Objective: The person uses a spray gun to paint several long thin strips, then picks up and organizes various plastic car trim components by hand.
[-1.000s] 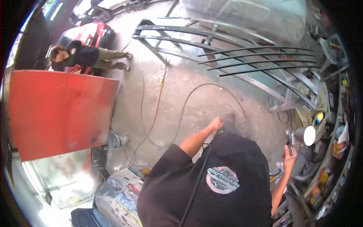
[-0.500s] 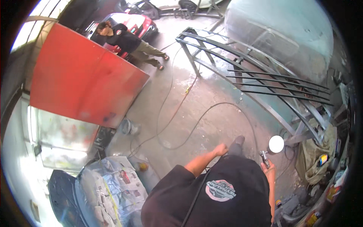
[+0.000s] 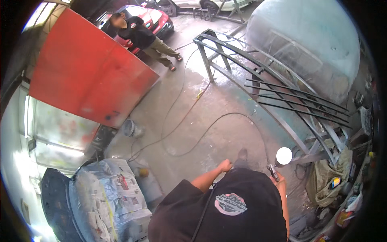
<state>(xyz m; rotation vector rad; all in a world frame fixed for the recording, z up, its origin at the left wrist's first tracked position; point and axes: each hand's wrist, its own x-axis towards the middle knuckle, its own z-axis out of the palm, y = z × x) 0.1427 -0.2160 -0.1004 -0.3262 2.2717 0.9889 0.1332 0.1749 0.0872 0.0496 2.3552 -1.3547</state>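
Observation:
At my right side, my right hand (image 3: pixel 279 180) is wrapped round the handle of a metal spray gun (image 3: pixel 273 172). A cup with a round white top (image 3: pixel 284 156) sits on the gun. From near the gun, a dark air hose (image 3: pixel 225 115) loops away over the floor. My left hand (image 3: pixel 225 165) hangs in front of my body with its fingers curled into a fist, and nothing shows in it. My foot (image 3: pixel 242 154) is just ahead of that hand.
A metal rack (image 3: pixel 278 76) carrying thin black bars stands ahead right, beside a plastic-covered vehicle (image 3: pixel 306 40). On the left are a large red panel (image 3: pixel 88 68), a bucket (image 3: pixel 130 128) and a paper-masked car part (image 3: pixel 121 193). Another person (image 3: pixel 141 38) stands near a red car (image 3: pixel 161 22).
My view has shifted slightly, with my hands and the spray gun now a little farther left in it. The other person's head has lifted from its bowed position.

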